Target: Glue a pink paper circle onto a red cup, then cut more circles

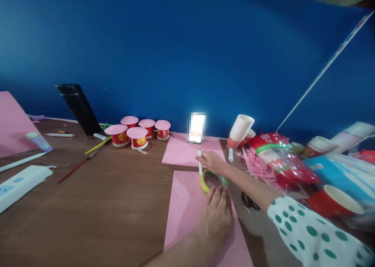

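Note:
A pink sheet of paper (pixel 183 220) lies on the table, with a circle outline drawn near its top left. On its upper right rests a yellow-green roll of tape (pixel 204 184), flat on the paper. My left hand (pixel 216 210) grips the near rim of the roll, fingers bent over it. My right hand (pixel 213 162) holds a white marker (pixel 200 165) upright beside the roll's far left edge. The marker's lower tip is near the roll; whether it touches the paper I cannot tell.
Several red cup pieces with pink discs (pixel 137 133) stand at the back left, near a black flask (pixel 80 109). Behind the sheet are more pink paper (pixel 175 152) and a bright, blurred screen (pixel 197 126). Paper cups (pixel 240 128), a red cup package (pixel 275 152) and scissors (pixel 249 200) lie right.

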